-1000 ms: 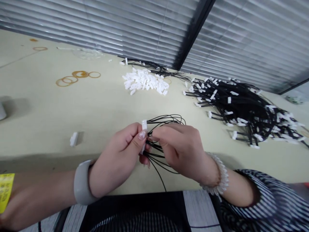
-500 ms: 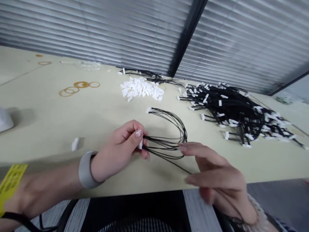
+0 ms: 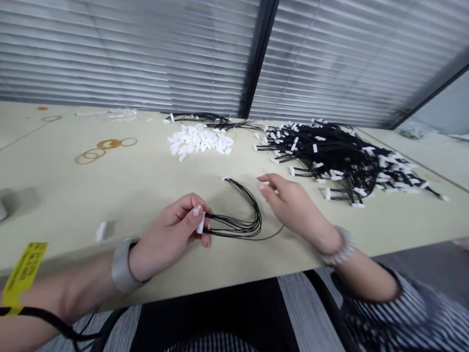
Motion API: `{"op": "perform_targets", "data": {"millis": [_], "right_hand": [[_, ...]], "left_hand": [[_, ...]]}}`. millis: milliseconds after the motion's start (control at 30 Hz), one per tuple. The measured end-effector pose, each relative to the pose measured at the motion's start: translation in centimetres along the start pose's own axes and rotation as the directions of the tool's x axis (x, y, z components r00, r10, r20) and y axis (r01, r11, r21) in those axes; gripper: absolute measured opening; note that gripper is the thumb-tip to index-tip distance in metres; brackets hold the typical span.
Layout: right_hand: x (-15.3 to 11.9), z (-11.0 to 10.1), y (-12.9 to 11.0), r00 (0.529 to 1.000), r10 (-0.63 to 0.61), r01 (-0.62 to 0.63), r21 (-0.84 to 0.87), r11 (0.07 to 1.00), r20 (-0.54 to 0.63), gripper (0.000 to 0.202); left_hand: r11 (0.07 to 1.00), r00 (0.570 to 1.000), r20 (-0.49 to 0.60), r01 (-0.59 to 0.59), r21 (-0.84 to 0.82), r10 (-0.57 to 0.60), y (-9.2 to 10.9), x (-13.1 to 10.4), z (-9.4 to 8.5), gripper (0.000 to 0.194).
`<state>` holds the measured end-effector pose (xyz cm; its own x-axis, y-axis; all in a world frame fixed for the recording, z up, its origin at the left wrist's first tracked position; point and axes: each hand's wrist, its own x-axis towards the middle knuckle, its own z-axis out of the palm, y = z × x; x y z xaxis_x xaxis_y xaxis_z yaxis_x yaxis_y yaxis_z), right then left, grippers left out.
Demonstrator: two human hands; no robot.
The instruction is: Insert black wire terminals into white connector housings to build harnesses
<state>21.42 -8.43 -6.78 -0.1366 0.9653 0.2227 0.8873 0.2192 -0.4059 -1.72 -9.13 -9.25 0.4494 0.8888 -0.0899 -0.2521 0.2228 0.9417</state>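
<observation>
Closest of all, at six o'clock from the bunch of black wires (image 3: 255,222), is the person's dark lap (image 3: 220,313). A yellow tag (image 3: 25,271) is on the left arm, between eight and nine o'clock. Further up that arm, a gray band (image 3: 122,269) goes round the wrist. The left hand (image 3: 172,227), at nine o'clock, pinches a white plug (image 3: 201,224) with its thumb and fingers. The bunch comes out of this plug, bends round and curls back to a small white end (image 3: 224,179). The right hand (image 3: 293,200), between two and three o'clock, wears a pale bracelet (image 3: 342,248). One long wire (image 3: 269,237) runs up to this hand; I cannot tell if the hand holds it. Past the left hand, at nine o'clock, a loose white piece (image 3: 102,231) lies on the table (image 3: 146,190). Further off, orange rings (image 3: 104,144) lie at ten o'clock, a pile of white plugs (image 3: 201,140) at eleven, and a big heap of wires (image 3: 330,151) at two. Farthest away, blinds (image 3: 128,54) hang at twelve.
</observation>
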Motion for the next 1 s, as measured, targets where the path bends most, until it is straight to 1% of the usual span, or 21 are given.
{"op": "perform_targets", "data": {"millis": [67, 133, 200, 233, 300, 367, 400, 433, 500, 567, 667, 767, 833, 867, 900, 967, 1000], "right_hand": [[1.9, 1.3, -0.6, 0.997, -0.036, 0.045, -0.139, 0.989, 0.066, 0.041], [3.2, 2.3, -1.1, 0.991, -0.075, 0.099, -0.23, 0.968, 0.11, 0.035], [3.8, 2.7, -1.6, 0.987, -0.111, 0.142, -0.295, 0.945, 0.12, 0.025], [3.9, 2.6, -1.9, 0.986, -0.125, 0.154, -0.32, 0.935, 0.109, 0.024], [3.8, 2.0, -2.3, 0.988, -0.141, 0.154, -0.353, 0.923, 0.062, 0.026], [3.5, 1.1, -2.7, 0.985, -0.169, 0.147, -0.376, 0.915, -0.026, 0.026], [3.3, 0.6, -3.0, 0.976, -0.204, 0.158, -0.389, 0.908, -0.081, 0.027], [3.1, 0.2, -3.2, 0.957, -0.255, 0.179, -0.409, 0.895, -0.138, 0.027], [2.8, -0.4, -3.7, 0.897, -0.383, 0.245, -0.472, 0.847, -0.221, 0.025], [2.5, -0.7, -4.0, 0.833, -0.505, 0.316, -0.555, 0.769, -0.225, 0.019], [2.1, -0.8, -4.2, 0.742, -0.655, 0.436, -0.64, 0.632, -0.142, 0.008], [1.7, -1.0, -4.0, 0.645, -0.761, 0.534, -0.674, 0.511, -0.065, 0.014], [1.5, -1.2, -4.0, 0.599, -0.8, 0.563, -0.694, 0.449, -0.032, 0.019], [1.4, -1.3, -3.9, 0.583, -0.813, 0.572, -0.702, 0.424, -0.016, 0.02], [1.3, -1.3, -3.9, 0.577, -0.817, 0.578, -0.706, 0.41, -0.003, 0.021], [1.3, -1.3, -3.9, 0.581, -0.813, 0.587, -0.706, 0.395, 0.028, 0.021], [1.3, -1.3, -3.9, 0.582, -0.812, 0.593, -0.705, 0.39, 0.04, 0.021]], "left_hand": [[1.0, 0.998, 0.057, -0.018, -0.012, 0.019, -0.1, 0.1, -0.2, 0.036], [0.998, 0.988, 0.146, -0.04, -0.045, 0.046, -0.2, 0.2, -0.5, 0.045], [0.994, 0.967, 0.245, -0.053, -0.097, 0.076, -0.3, 0.3, -1.0, 0.054], [0.991, 0.954, 0.286, -0.055, -0.125, 0.089, -0.4, 0.3, -1.2, 0.058], [0.985, 0.934, 0.345, -0.037, -0.167, 0.094, -0.7, 0.4, -1.6, 0.062], [0.981, 0.924, 0.37, -0.019, -0.192, 0.09, -1.0, 0.4, -1.8, 0.064], [0.981, 0.923, 0.375, -0.013, -0.195, 0.087, -1.1, 0.5, -1.9, 0.065], [0.98, 0.921, 0.378, -0.019, -0.197, 0.094, -1.1, 0.5, -1.8, 0.066], [0.979, 0.916, 0.384, -0.043, -0.199, 0.118, -1.0, 0.5, -1.7, 0.067], [0.982, 0.919, 0.375, -0.054, -0.182, 0.12, -0.8, 0.4, -1.5, 0.066], [0.995, 0.953, 0.297, -0.038, -0.088, 0.063, -0.2, 0.3, -1.0, 0.053], [0.999, 0.982, 0.18, -0.051, 0.013, 0.048, 0.2, 0.2, -0.7, 0.034], [0.997, 0.993, 0.106, -0.062, 0.039, 0.058, 0.2, 0.2, -0.6, 0.025], [0.997, 0.996, 0.072, -0.058, 0.043, 0.055, 0.2, 0.2, -0.6, 0.023], [0.998, 0.998, 0.045, -0.048, 0.044, 0.046, 0.1, 0.2, -0.6, 0.021], [0.998, 0.999, 0.02, -0.029, 0.055, 0.027, 0.1, 0.2, -0.8, 0.02], [0.998, 0.999, 0.026, -0.024, 0.066, 0.022, 0.1, 0.2, -1.0, 0.02]]}}
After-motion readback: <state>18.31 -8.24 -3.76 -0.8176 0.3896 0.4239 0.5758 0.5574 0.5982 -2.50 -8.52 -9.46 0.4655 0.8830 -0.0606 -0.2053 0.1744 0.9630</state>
